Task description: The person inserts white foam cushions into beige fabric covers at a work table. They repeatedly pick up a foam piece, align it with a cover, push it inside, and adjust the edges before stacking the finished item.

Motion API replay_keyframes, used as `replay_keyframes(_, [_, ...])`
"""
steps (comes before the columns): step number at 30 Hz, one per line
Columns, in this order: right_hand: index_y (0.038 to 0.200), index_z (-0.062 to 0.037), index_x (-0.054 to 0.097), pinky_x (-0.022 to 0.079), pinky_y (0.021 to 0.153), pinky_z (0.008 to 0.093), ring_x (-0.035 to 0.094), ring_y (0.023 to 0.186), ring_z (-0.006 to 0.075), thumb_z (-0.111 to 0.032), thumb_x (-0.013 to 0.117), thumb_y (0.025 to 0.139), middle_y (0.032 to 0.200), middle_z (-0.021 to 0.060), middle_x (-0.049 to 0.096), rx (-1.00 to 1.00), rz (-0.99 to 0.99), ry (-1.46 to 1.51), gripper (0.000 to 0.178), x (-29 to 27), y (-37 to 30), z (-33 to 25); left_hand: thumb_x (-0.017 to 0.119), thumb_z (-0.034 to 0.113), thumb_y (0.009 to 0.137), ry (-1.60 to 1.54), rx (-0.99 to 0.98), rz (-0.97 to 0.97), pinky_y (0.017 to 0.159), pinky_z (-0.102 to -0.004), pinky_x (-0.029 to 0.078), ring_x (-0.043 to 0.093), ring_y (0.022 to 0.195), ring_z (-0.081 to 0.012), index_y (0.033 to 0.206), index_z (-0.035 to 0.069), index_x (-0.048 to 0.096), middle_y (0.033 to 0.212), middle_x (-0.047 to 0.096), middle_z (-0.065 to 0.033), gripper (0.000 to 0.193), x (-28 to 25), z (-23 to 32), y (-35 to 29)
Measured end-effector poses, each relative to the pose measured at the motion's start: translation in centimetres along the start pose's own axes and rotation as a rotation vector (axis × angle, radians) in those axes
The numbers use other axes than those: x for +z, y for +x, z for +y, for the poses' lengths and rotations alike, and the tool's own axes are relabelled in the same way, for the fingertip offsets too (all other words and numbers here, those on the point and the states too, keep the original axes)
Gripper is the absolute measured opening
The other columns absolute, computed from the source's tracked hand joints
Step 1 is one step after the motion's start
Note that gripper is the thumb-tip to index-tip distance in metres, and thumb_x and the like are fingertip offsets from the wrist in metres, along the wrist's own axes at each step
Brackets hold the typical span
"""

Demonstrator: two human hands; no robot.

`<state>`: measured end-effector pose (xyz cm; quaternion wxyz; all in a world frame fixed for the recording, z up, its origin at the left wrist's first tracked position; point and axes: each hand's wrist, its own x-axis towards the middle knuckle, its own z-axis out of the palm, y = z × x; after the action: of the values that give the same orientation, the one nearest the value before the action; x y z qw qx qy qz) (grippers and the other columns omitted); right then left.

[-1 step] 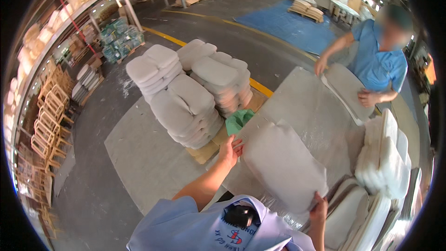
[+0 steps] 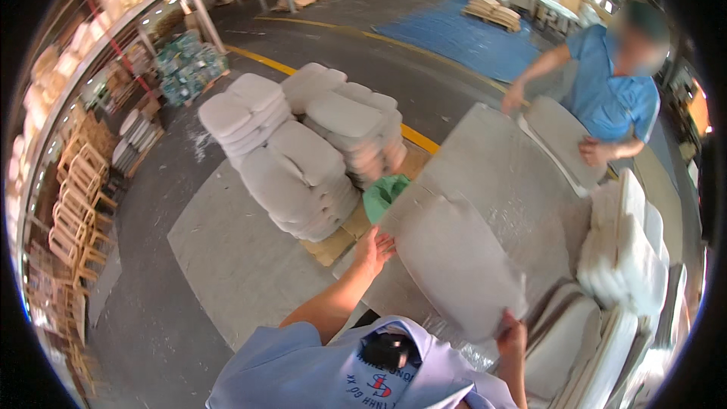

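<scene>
While my left hand (image 2: pixel 375 251) sits loosely open at the left edge of a pale cushion (image 2: pixel 454 265), blue lettering (image 2: pixel 365 399) and a red emblem (image 2: pixel 379 387) mark my shirt (image 2: pixel 295 363); the cushion lies on the tabletop (image 2: pixel 515 174), my right hand (image 2: pixel 512 335) pinching its right end.

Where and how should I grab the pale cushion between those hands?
Probably by its narrow ends, left hand from the left, right hand from the right: the pale cushion lies broad face up, longer than wide, with both ends showing.
</scene>
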<state>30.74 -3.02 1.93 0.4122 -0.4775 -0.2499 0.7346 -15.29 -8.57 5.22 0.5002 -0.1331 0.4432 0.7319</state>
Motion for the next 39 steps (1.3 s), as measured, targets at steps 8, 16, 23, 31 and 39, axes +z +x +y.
replay_keyframes(8, [0.153,-0.0066,0.049,0.062,0.086,0.0465,0.069,0.118,0.0304,-0.029,0.078,0.097,0.143,0.0135,0.063,0.427,-0.047,-0.021,0.067,5.0,-5.5,6.5,0.068,0.047,0.104,0.509,-0.593,-0.314,0.099,-0.0486,0.057,0.068,0.112,-0.0295,0.15,0.012,0.05,0.125,0.067,-0.0105,0.061,-5.3,-9.6,-9.2])
replay_keyframes(16, [0.15,-0.0066,0.052,0.062,0.074,0.0397,0.073,0.094,0.0279,-0.034,0.08,0.096,0.133,0.0139,0.066,0.477,0.014,0.0,0.066,8.1,-7.7,7.1,0.076,0.046,0.099,0.551,-0.79,-0.451,0.111,-0.0524,0.052,0.062,0.132,-0.0337,0.159,0.013,0.043,0.149,0.059,-0.0162,0.076,-6.1,-7.8,-11.1])
replay_keyframes(23, [0.151,-0.006,0.048,0.063,0.084,0.0438,0.071,0.099,0.0285,-0.033,0.079,0.098,0.133,0.0149,0.064,0.531,-0.053,0.095,0.067,11.4,-10.4,11.3,0.076,0.041,0.099,0.535,-0.756,-0.514,0.115,-0.0549,0.048,0.056,0.14,-0.0341,0.162,0.009,0.038,0.159,0.052,-0.0143,0.08,-9.3,-5.3,-10.4])
replay_keyframes(31, [0.159,-0.0152,0.043,0.039,0.12,0.057,0.056,0.139,0.0383,-0.059,0.074,0.095,0.154,0.0163,0.055,0.503,-0.457,0.504,0.084,18.1,-13.1,18.4,0.085,0.042,0.089,0.696,-0.32,-0.279,0.093,-0.0511,0.059,0.066,0.12,-0.0303,0.144,0.001,0.055,0.136,0.064,-0.0152,0.075,-14.5,6.5,-5.8])
replay_keyframes(39, [0.16,-0.0075,0.041,0.044,0.117,0.0573,0.052,0.143,0.0371,-0.057,0.065,0.102,0.155,0.0159,0.055,0.31,-0.336,0.369,0.08,28.7,-11.1,22.1,0.08,0.037,0.095,0.691,-0.26,-0.228,0.094,-0.0468,0.057,0.065,0.12,-0.0287,0.141,0.002,0.058,0.135,0.065,-0.0121,0.062,-18.2,14.7,-6.0])
